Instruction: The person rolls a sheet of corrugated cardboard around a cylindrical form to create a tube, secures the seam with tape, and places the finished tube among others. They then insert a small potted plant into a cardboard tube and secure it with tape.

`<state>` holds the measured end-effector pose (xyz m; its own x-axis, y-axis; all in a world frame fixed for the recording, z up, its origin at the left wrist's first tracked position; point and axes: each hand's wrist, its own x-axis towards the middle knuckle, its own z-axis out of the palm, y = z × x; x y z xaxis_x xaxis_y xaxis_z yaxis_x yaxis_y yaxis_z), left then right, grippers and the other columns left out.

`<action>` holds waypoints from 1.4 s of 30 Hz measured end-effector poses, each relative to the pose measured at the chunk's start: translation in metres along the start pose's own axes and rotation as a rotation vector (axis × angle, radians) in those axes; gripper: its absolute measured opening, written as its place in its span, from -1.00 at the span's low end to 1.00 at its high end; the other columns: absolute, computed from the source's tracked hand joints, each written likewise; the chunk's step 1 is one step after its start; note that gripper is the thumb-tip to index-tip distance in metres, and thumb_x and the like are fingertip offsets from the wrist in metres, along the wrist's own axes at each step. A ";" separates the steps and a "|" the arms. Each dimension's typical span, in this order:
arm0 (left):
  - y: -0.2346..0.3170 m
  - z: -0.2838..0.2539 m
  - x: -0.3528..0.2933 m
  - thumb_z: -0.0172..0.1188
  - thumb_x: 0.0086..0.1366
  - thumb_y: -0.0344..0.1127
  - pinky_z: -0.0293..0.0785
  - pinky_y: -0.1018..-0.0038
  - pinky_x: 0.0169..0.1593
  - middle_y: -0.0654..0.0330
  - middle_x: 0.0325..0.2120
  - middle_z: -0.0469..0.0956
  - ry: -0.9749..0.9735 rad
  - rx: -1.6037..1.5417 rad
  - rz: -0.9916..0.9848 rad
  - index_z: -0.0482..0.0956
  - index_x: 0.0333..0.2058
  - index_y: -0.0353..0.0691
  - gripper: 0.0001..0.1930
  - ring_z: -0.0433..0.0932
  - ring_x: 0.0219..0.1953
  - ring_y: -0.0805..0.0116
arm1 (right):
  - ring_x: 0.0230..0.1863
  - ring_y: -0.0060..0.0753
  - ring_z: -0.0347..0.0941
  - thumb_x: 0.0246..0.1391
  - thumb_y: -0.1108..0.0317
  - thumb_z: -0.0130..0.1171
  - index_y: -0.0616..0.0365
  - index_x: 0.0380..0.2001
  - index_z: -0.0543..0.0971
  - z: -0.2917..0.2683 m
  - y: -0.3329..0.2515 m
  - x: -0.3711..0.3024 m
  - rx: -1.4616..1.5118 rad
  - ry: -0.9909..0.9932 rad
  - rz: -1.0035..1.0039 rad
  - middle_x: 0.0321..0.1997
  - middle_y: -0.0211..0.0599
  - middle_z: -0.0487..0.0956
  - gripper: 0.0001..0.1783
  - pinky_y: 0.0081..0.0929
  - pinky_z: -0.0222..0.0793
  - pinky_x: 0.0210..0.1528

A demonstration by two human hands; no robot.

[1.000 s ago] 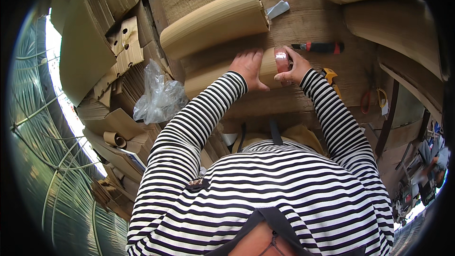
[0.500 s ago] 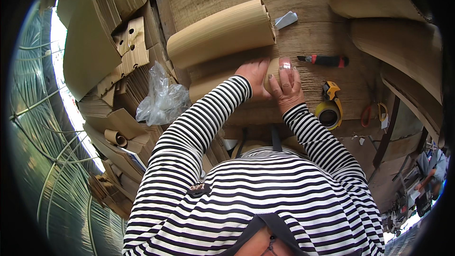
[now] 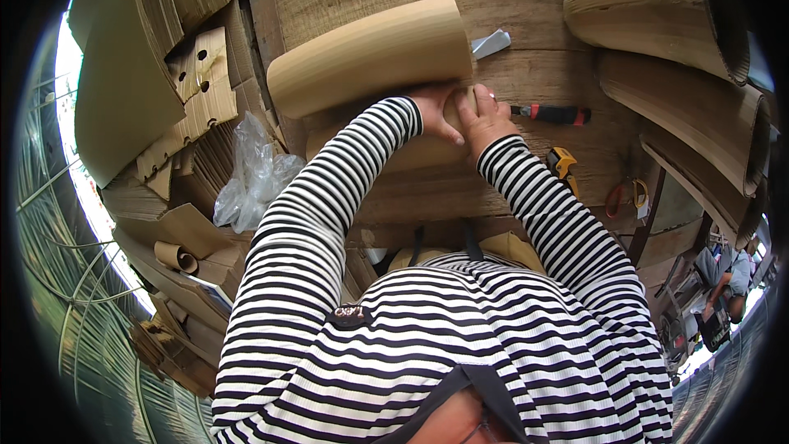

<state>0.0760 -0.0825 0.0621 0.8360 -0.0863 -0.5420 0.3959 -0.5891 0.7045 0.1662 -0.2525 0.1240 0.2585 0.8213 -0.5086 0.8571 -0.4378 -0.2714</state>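
Both hands, left (image 3: 434,107) and right (image 3: 485,119), are closing their grip on a cardboard roll (image 3: 386,152) lying crosswise on the worktop (image 3: 526,74); its long axis is running left-right.

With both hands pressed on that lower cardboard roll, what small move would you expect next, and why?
Probably a short push of the fingers along the lower cardboard roll to tighten its curl. The left hand and right hand meet on its far end, close together, right under the larger cardboard roll. The red-handled tool lies untouched beside the right hand, so a reach for it looks less likely.
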 end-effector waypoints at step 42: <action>0.064 0.031 -0.014 0.63 -0.28 0.13 0.27 0.18 0.37 -0.26 0.26 0.34 -0.099 0.137 -0.003 0.26 0.31 -0.38 0.21 0.33 0.30 -0.17 | 0.44 0.20 0.14 0.03 0.39 0.19 0.04 0.30 0.27 0.079 0.024 -0.068 0.048 0.388 -0.094 0.44 0.09 0.16 -0.28 0.12 0.08 0.44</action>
<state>0.0782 -0.1437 0.1007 0.7908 -0.1593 -0.5910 0.3367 -0.6931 0.6373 0.1338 -0.3482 0.0874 0.3364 0.9318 -0.1362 0.8658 -0.3629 -0.3446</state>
